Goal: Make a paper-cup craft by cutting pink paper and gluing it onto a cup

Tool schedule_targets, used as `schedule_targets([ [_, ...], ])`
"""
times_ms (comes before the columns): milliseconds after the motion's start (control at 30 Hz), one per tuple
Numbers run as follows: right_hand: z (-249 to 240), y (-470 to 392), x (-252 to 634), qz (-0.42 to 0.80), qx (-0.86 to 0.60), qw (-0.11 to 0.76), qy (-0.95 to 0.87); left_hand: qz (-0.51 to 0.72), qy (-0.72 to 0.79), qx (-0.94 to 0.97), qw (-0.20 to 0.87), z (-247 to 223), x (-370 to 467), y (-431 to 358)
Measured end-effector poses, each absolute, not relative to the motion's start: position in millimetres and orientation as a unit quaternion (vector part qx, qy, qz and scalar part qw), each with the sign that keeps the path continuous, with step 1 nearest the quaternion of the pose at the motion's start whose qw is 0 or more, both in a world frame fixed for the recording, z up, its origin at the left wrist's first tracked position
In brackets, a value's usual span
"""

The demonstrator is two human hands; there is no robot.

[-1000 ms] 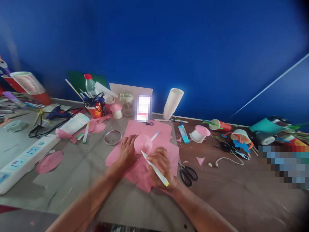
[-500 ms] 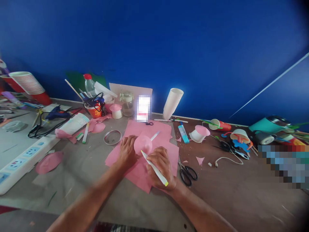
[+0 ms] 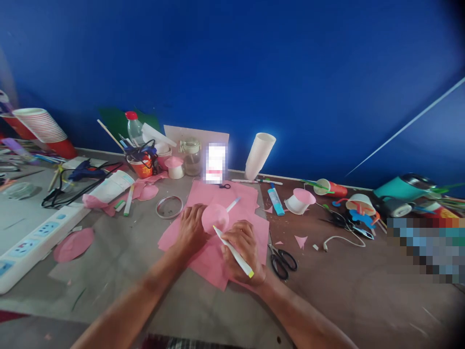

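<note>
My right hand (image 3: pixel 241 249) is closed around a white marker (image 3: pixel 236 256) with yellow ends. The marker slants, its tip touching or just above the lower part of a round pink paper piece (image 3: pixel 215 216). My left hand (image 3: pixel 194 225) grips the left edge of that round piece; its fingertips are partly hidden. Under both hands lie overlapping sheets of pink paper (image 3: pixel 240 194). A slim pale stick-like object (image 3: pixel 233 204) rests on the sheets just behind the round piece.
Black-handled scissors (image 3: pixel 283 264) lie right of my right hand, with a glue tube (image 3: pixel 276 201) and pink-topped cup (image 3: pixel 300 200) beyond. A tape roll (image 3: pixel 169 207) sits left, near a power strip (image 3: pixel 43 242). Stacked paper cups (image 3: pixel 260 155) lean at the blue wall (image 3: pixel 232 72).
Almost nothing differs. My right hand and the marker have shifted very slightly; my left hand keeps its place on the round pink paper.
</note>
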State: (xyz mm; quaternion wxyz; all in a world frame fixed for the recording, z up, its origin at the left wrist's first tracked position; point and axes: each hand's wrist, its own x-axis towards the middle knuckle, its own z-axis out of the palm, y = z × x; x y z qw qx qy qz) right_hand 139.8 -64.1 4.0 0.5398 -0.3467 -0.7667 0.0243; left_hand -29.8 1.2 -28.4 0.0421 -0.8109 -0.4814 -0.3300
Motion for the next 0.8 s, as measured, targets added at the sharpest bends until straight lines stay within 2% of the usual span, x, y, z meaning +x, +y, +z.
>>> schedule_targets([
  [800,7.3,-64.4,139.6,0.035,-0.343,0.548,-0.762,-0.304,-0.482,-0.821,0.045,-27.6,-30.8,-0.7],
])
